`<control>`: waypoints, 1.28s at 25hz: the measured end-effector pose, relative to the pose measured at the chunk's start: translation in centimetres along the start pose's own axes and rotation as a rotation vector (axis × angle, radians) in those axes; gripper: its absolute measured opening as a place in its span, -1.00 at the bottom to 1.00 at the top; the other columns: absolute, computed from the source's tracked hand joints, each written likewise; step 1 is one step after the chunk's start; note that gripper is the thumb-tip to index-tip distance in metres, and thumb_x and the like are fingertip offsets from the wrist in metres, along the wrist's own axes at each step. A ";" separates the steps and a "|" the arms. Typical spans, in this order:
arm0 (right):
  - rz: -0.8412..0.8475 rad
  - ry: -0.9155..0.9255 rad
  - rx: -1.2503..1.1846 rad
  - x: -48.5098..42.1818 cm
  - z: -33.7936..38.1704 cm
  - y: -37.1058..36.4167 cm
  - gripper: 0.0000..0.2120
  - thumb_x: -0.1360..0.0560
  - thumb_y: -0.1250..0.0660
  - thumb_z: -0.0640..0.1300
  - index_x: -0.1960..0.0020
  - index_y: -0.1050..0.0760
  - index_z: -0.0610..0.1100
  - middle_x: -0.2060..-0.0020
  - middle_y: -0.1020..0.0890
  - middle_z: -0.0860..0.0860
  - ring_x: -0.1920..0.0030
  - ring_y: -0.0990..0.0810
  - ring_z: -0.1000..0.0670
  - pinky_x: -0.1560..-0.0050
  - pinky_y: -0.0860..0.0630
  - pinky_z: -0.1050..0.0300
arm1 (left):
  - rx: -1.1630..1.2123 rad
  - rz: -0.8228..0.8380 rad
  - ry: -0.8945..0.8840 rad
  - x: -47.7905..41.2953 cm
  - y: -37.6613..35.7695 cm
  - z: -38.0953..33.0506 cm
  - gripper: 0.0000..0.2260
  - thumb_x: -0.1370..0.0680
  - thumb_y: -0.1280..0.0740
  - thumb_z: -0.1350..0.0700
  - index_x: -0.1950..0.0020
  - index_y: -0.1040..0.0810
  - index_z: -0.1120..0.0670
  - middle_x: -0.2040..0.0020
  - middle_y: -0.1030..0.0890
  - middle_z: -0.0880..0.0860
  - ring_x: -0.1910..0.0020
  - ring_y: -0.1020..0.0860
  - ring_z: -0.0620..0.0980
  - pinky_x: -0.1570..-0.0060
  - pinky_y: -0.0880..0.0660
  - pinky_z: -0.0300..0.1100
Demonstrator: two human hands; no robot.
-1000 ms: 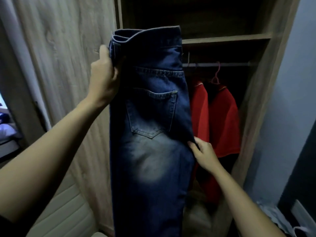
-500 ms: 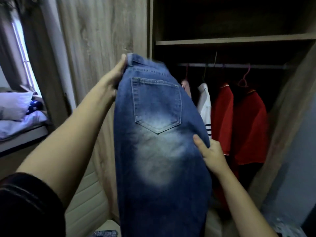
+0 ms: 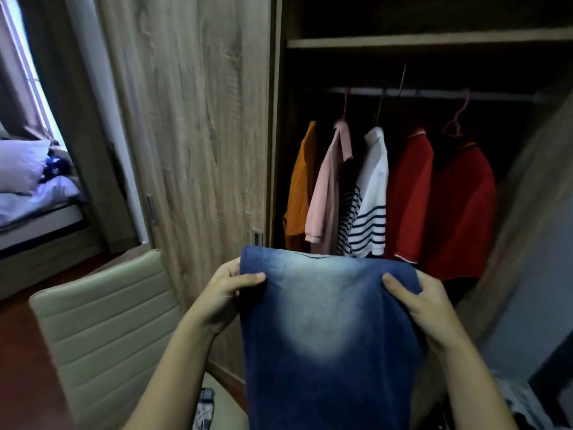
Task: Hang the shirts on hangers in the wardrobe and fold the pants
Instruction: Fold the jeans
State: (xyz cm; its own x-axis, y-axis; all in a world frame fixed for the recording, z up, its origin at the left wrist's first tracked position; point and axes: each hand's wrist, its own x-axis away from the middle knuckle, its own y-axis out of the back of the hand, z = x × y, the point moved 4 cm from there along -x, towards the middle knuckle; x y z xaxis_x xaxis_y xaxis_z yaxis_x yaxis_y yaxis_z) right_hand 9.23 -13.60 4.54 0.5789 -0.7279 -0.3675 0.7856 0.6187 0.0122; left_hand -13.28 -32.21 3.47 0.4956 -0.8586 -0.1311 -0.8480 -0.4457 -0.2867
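Observation:
Blue faded jeans (image 3: 328, 330) hang folded over in front of me, their fold line at the top and the legs dropping out of the frame below. My left hand (image 3: 224, 293) grips the left edge of the fold, thumb on the front. My right hand (image 3: 418, 299) grips the right edge the same way. Behind them the open wardrobe (image 3: 434, 41) holds shirts on hangers along a rail (image 3: 434, 96): an orange one (image 3: 300, 184), a pink one (image 3: 328, 187), a white striped one (image 3: 370, 206) and two red ones (image 3: 440, 206).
The wardrobe's wooden door (image 3: 198, 119) stands to the left. A beige padded chair (image 3: 105, 330) sits low at the left, with small items on its seat. A bed with pillows (image 3: 28, 181) lies by the window at the far left. Loose clothes (image 3: 521, 401) lie at the bottom right.
The jeans came down from head height and were folded over; the waistband and pocket are out of sight. My left hand dropped from the waistband to the fold's left edge; the view turned left.

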 end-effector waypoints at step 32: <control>0.095 0.261 -0.059 -1.7 1.6 -2.7 -0.16 -0.16 -0.54 -0.03 -0.34 -0.19 -0.01 -0.10 -0.60 0.23 -0.13 -0.55 0.19 -0.13 -0.47 0.31 | -0.321 -0.309 -0.785 2.0 -1.7 -11.5 -0.71 -0.50 -0.35 0.27 -0.05 -0.50 -0.12 0.07 -0.65 -0.18 0.03 -0.58 -0.22 0.00 -0.49 -0.33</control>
State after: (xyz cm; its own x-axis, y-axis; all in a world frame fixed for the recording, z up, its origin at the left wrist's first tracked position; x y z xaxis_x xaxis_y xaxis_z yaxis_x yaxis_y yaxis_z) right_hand 6.52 -14.49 6.57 0.5673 -0.5702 -0.5942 0.7122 0.7020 0.0063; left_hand -12.96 -36.10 14.58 0.5956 -0.3212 -0.7362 -0.6091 -0.7782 -0.1532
